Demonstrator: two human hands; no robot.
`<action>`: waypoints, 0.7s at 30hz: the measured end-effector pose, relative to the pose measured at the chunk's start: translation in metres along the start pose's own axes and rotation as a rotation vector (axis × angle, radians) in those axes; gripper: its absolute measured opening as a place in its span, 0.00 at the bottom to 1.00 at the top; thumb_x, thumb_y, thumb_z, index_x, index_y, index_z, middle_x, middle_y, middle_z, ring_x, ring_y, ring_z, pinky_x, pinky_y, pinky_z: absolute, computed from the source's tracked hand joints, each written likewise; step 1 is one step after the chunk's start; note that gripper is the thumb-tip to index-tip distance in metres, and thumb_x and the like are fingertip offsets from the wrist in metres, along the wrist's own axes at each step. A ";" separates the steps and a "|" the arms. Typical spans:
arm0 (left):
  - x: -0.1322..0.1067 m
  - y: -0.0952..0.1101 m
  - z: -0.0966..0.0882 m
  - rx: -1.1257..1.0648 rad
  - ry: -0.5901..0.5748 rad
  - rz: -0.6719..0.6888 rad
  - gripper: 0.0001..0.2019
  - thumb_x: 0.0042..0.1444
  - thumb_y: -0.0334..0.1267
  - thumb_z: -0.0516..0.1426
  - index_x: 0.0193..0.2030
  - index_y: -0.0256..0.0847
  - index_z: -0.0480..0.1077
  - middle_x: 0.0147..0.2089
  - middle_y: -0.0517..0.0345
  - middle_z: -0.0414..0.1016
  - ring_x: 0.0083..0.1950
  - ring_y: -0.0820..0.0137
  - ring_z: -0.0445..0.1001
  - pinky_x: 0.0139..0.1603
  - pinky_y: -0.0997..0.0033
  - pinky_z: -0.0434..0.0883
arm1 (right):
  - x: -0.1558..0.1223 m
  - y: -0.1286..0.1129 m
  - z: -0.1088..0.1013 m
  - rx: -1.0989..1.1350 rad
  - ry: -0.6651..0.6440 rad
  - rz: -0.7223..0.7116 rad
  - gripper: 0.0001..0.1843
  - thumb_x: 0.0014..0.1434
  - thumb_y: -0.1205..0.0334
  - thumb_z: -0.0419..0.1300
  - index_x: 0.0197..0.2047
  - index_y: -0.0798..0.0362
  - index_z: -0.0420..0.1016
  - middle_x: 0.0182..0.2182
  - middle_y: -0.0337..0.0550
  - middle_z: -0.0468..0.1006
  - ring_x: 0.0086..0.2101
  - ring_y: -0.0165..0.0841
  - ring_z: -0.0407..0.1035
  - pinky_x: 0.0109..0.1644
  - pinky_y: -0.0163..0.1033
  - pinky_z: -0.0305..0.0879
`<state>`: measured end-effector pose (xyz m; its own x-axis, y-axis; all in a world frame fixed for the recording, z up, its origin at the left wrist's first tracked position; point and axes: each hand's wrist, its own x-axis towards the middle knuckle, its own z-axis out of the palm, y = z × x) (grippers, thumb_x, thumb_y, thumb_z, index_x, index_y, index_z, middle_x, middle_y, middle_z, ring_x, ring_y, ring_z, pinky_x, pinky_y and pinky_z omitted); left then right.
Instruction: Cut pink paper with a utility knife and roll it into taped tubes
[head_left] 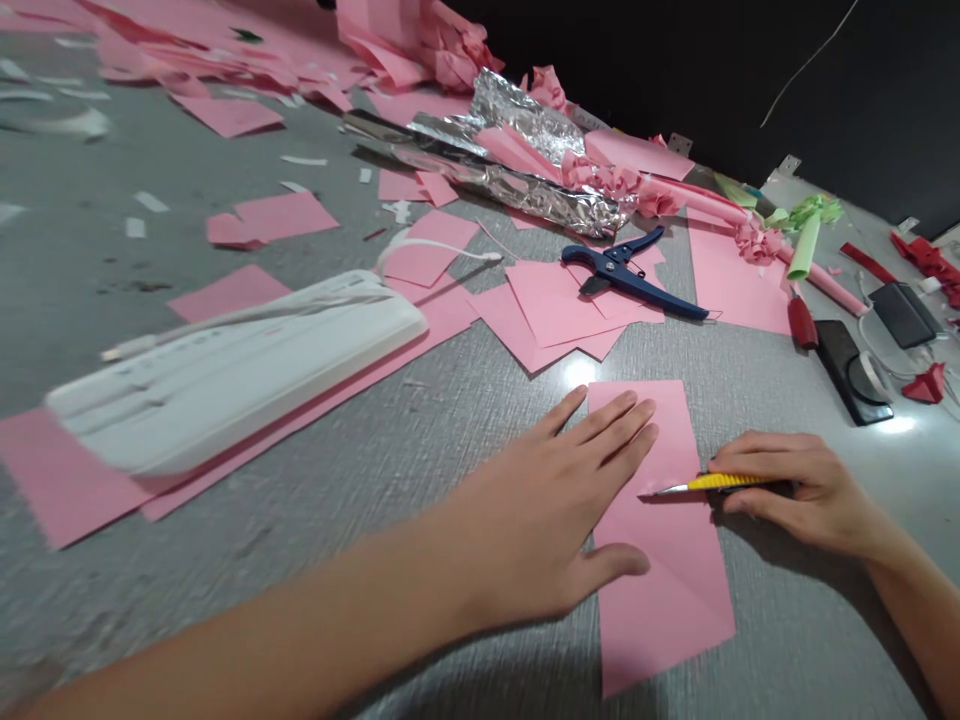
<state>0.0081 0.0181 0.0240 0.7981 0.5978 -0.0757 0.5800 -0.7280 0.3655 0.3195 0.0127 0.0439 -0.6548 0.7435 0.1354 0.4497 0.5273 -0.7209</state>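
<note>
A folded-looking strip of pink paper (667, 590) lies on the grey table in front of me. My left hand (570, 500) rests flat on its left side, fingers spread and thumb apart. From the right, my right hand (795, 490) grips a yellow utility knife (724, 482). The knife's metal blade points left across the paper, its tip near the middle of the sheet and close to my left fingers. Whether the tip presses into the paper I cannot tell.
Beyond my hands lie blue-handled cutters (634, 275) on pink sheets (540, 310). A white elongated device (247, 370) with a cable sits at left. Crumpled foil (525, 120) and pink scraps line the back. A black phone-like device (851, 370) and a red-handled tool (802, 322) lie right.
</note>
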 end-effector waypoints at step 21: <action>0.002 -0.001 0.002 -0.005 -0.015 -0.007 0.48 0.70 0.68 0.56 0.84 0.34 0.53 0.87 0.41 0.43 0.88 0.49 0.44 0.86 0.37 0.45 | 0.001 -0.003 -0.002 -0.037 -0.022 -0.010 0.13 0.73 0.63 0.69 0.58 0.46 0.86 0.44 0.45 0.88 0.41 0.34 0.82 0.46 0.37 0.78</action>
<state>0.0094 0.0189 0.0221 0.7964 0.5976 -0.0924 0.5847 -0.7220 0.3699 0.3183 0.0126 0.0476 -0.6723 0.7292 0.1277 0.4650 0.5502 -0.6936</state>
